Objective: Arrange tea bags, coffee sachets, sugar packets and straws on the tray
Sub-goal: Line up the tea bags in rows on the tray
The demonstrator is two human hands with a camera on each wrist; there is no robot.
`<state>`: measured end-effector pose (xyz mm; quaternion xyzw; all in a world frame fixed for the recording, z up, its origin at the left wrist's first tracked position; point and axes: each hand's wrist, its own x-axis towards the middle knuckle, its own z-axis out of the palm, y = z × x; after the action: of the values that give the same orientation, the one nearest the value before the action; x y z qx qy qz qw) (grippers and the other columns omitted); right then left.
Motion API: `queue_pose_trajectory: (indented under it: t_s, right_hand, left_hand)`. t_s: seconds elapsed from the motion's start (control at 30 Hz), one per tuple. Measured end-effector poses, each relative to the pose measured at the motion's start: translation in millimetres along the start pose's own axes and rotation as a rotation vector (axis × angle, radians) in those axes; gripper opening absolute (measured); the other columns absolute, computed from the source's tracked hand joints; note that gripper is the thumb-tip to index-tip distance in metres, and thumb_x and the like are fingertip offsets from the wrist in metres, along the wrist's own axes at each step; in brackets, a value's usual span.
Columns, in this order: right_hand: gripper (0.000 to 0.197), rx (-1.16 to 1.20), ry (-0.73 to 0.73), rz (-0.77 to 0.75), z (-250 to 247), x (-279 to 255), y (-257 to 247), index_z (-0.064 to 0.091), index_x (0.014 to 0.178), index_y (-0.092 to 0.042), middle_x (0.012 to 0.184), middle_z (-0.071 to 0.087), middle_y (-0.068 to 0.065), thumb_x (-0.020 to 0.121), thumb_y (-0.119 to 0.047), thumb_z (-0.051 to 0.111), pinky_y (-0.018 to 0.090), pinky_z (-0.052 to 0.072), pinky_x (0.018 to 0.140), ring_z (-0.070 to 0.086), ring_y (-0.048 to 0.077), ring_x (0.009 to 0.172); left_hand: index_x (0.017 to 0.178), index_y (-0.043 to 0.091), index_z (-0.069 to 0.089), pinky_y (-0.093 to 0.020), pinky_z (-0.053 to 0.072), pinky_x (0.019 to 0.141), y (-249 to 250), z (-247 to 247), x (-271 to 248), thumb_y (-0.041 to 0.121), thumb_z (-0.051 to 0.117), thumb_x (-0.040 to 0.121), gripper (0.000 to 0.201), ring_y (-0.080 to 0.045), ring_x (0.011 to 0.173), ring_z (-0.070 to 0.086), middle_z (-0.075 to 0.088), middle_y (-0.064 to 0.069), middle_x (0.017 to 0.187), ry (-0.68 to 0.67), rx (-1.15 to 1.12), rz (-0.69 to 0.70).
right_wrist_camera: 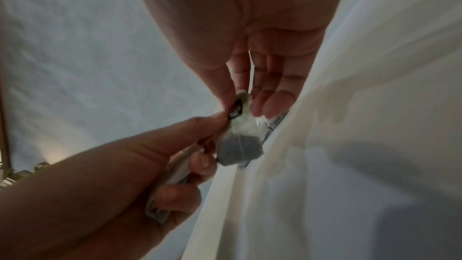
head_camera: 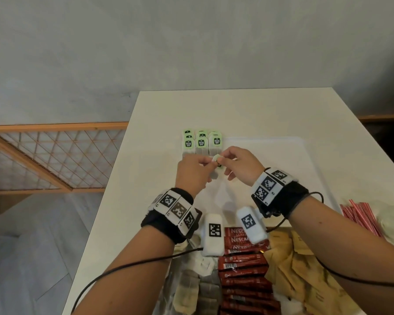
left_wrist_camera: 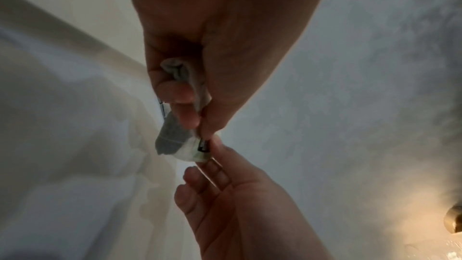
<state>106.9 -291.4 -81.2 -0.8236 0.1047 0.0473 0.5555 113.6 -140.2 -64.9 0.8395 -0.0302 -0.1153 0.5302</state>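
Observation:
A white tray [head_camera: 282,155] lies on the white table [head_camera: 237,110]. Two rows of tea bags with green tags [head_camera: 201,143] lie at the tray's far left corner. Just in front of them both hands meet over the tray. My left hand [head_camera: 208,161] grips a tea bag [left_wrist_camera: 172,139] between thumb and fingers, and a second bag [left_wrist_camera: 180,74] is tucked in its curled fingers. My right hand [head_camera: 223,159] pinches the first bag's green tag [right_wrist_camera: 237,110] between thumb and forefinger, its other fingers spread. The dark pouch [right_wrist_camera: 240,147] hangs below the tag.
Along the table's near edge lie loose tea bags [head_camera: 191,289], red coffee sachets [head_camera: 243,267], brown sugar packets [head_camera: 291,269] and red-striped straws [head_camera: 359,214]. A wooden lattice rail [head_camera: 55,155] stands left of the table. Cables run from both wrists.

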Motion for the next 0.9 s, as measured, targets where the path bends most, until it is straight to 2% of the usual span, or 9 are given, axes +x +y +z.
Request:
queue_pose_trajectory:
  t_s: [0.1,0.2,0.27,0.37,0.53,0.63,0.73,0.83,0.9]
  right_hand:
    - [0.003,-0.03,-0.061,0.038,4,11,3,0.062,0.091,-0.01,0.073,0.064,0.006,0.093,-0.013,0.062,0.033,0.057,0.061,0.061,0.019,0.06]
    - [0.005,-0.079,-0.035,0.077,8,26,2,0.064,0.094,-0.007,0.065,0.063,0.006,0.092,-0.012,0.064,0.022,0.051,0.052,0.059,0.015,0.054]
    - [0.007,-0.101,0.006,0.07,11,37,-1,0.065,0.095,-0.007,0.066,0.062,0.004,0.09,-0.012,0.066,0.019,0.051,0.05,0.059,0.013,0.053]
    - [0.008,-0.085,0.022,0.022,21,52,-6,0.069,0.094,-0.006,0.065,0.061,0.001,0.087,-0.01,0.069,0.025,0.056,0.058,0.06,0.014,0.057]
    - [0.007,-0.019,-0.044,-0.045,42,67,-19,0.069,0.092,-0.005,0.062,0.062,0.003,0.086,-0.004,0.07,0.026,0.057,0.056,0.059,0.016,0.054]
    - [0.004,-0.041,-0.017,-0.078,50,77,-25,0.07,0.087,-0.008,0.06,0.061,0.001,0.085,-0.004,0.071,0.031,0.059,0.061,0.062,0.018,0.056]
    - [0.008,-0.025,0.021,-0.06,52,83,-27,0.071,0.091,-0.004,0.064,0.061,0.002,0.083,-0.004,0.072,0.036,0.061,0.065,0.064,0.021,0.059]
    - [0.022,0.002,0.029,-0.044,48,80,-29,0.069,0.102,-0.006,0.075,0.064,0.008,0.081,-0.005,0.074,0.032,0.061,0.062,0.063,0.019,0.058]
    - [0.031,-0.013,0.063,-0.049,42,74,-30,0.065,0.108,-0.011,0.083,0.064,0.006,0.079,-0.011,0.078,0.029,0.059,0.059,0.062,0.017,0.061]
  left_hand:
    - [0.112,0.008,0.062,-0.022,0.047,0.047,-6,-11,5,0.021,0.066,0.091,0.025,-0.013,0.066,0.061,0.068,-0.006,0.086,-0.094,-0.039,-0.147]
    - [0.12,0.002,0.054,-0.025,0.053,0.055,-10,-29,12,0.011,0.053,0.096,0.025,-0.017,0.074,0.058,0.067,-0.016,0.107,-0.133,-0.113,-0.272]
    - [0.124,-0.001,0.052,-0.026,0.055,0.058,-12,-43,18,0.007,0.046,0.099,0.027,-0.019,0.075,0.059,0.067,-0.015,0.105,-0.113,-0.157,-0.286]
    - [0.124,-0.003,0.055,-0.026,0.058,0.057,-15,-61,25,0.0,0.048,0.098,0.028,-0.02,0.077,0.061,0.068,-0.017,0.104,-0.081,-0.217,-0.289]
    - [0.122,0.005,0.06,-0.036,0.056,0.078,-21,-70,35,-0.002,0.043,0.098,0.031,-0.019,0.088,0.064,0.071,-0.01,0.107,-0.032,-0.223,-0.25]
    - [0.12,0.014,0.063,-0.031,0.047,0.069,-24,-70,37,0.0,0.038,0.098,0.036,-0.017,0.099,0.065,0.07,-0.003,0.113,0.004,-0.2,-0.208]
    - [0.119,0.019,0.066,-0.027,0.045,0.062,-24,-70,38,0.007,0.044,0.099,0.032,-0.016,0.106,0.065,0.07,0.002,0.114,0.038,-0.233,-0.196]
    - [0.112,0.023,0.07,-0.029,0.046,0.059,-23,-70,39,0.016,0.056,0.097,0.021,-0.018,0.108,0.065,0.069,0.001,0.112,0.072,-0.284,-0.189]
    - [0.109,0.025,0.071,-0.029,0.047,0.061,-20,-69,39,0.021,0.061,0.096,0.017,-0.02,0.106,0.062,0.067,-0.003,0.109,0.072,-0.3,-0.171]
